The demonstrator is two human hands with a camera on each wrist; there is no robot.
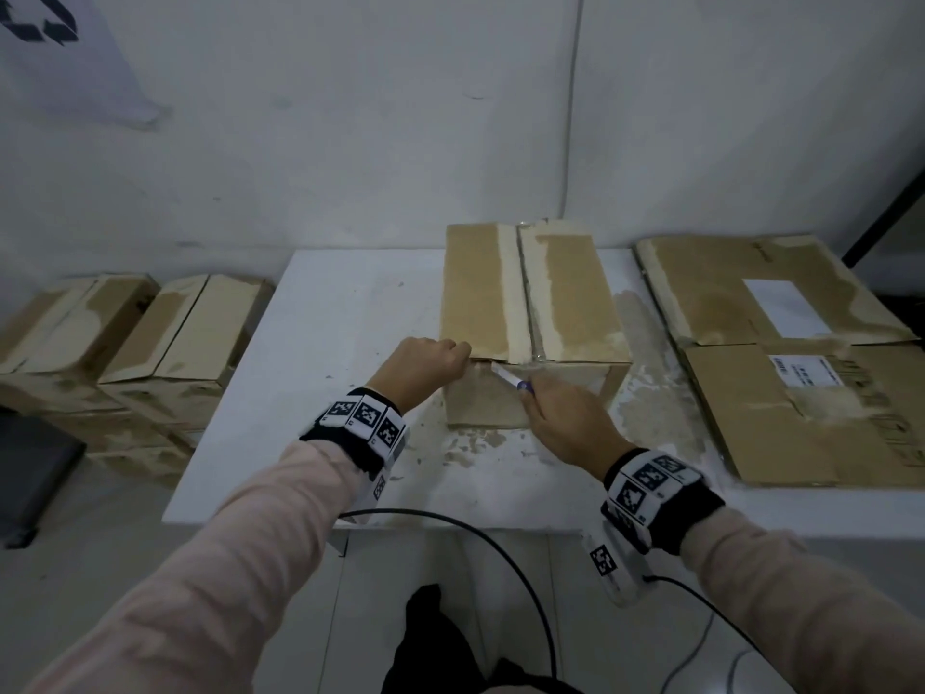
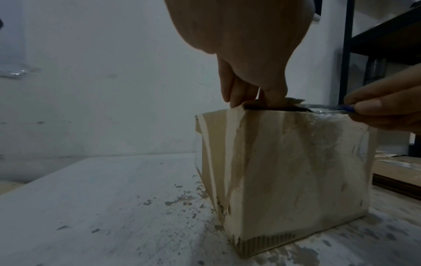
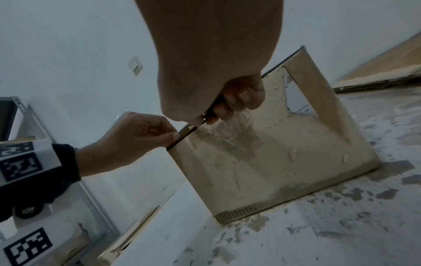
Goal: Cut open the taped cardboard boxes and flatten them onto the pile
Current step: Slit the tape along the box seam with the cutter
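Observation:
A taped cardboard box (image 1: 530, 303) stands in the middle of the white table (image 1: 320, 343), its top flaps meeting in a taped seam. My left hand (image 1: 425, 365) pinches the near left corner of the top flap (image 2: 271, 106) and lifts it slightly. My right hand (image 1: 560, 418) grips a small knife with a blue handle (image 1: 510, 379); its blade lies along the near top edge of the box (image 2: 284, 162) at the clear tape (image 3: 227, 133). The blade tip is hidden at the edge.
A pile of flattened cardboard (image 1: 781, 353) lies on the right side of the table. Two more taped boxes (image 1: 125, 333) are stacked beyond the table's left edge. A black cable (image 1: 500, 558) hangs below the near edge. A dark shelf frame (image 2: 346, 72) stands behind the box.

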